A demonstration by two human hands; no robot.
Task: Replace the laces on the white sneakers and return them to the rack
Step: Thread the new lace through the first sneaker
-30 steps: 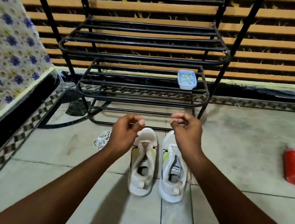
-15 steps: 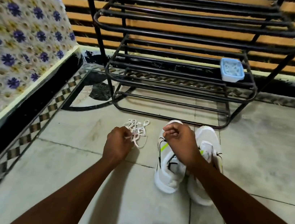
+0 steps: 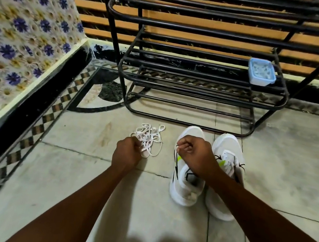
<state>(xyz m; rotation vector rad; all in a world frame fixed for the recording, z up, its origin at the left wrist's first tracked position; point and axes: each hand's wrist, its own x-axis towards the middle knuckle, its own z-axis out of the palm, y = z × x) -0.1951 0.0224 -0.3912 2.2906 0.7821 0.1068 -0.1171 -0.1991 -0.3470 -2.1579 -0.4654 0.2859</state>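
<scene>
Head view: left hand (image 3: 126,153) grips laces (image 3: 149,138); right hand (image 3: 194,156) fisted above sneakers (image 3: 186,188).

Two bare arms were out.
Left hand (image 3: 127,153) and right hand (image 3: 194,156) showed no sleeves, gloves or rings.

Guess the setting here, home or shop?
Likely a home, a tiled entry or room corner. A black metal shoe rack stands against the wall, floral patterned tiles cover the side wall, and white sneakers sit on the floor.
</scene>
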